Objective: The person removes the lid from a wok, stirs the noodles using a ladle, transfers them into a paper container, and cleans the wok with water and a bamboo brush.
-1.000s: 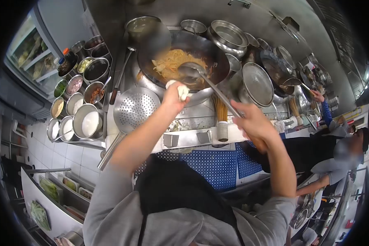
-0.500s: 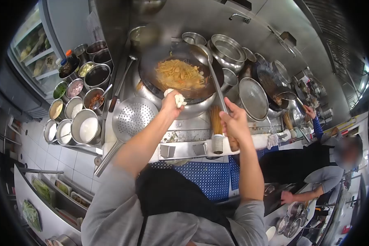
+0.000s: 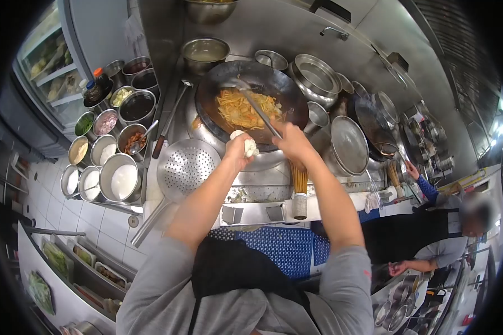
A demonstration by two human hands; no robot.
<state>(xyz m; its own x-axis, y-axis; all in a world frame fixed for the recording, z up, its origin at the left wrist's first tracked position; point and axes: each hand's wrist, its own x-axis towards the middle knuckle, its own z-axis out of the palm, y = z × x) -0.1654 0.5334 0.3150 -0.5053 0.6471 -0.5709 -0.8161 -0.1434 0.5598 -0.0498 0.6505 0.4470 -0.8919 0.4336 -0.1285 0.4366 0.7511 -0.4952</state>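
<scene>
A large dark wok (image 3: 293,103) sits on the stove with yellow noodles (image 3: 241,109) in it. My left hand (image 3: 238,153) is closed on a bunched white cloth (image 3: 250,148) at the wok's near edge; whether a handle lies under the cloth is hidden. My right hand (image 3: 292,144) grips the handle of a long metal ladle (image 3: 258,110). The ladle slants to the upper left, its head at the far side of the noodles. A perforated strainer (image 3: 187,170) lies left of my left forearm.
Metal pots of ingredients, including a pot of white powder or liquid (image 3: 123,181), stand at left. A bamboo brush (image 3: 299,184) stands below my right hand. A round mesh strainer (image 3: 349,146) leans to the right. A co-worker (image 3: 411,234) stands at right beside another wok (image 3: 371,125).
My right hand has moved up and left, bringing the ladle from the wok's right rim down into the noodles. My left hand stays at the cloth. The camera view has shifted slightly.
</scene>
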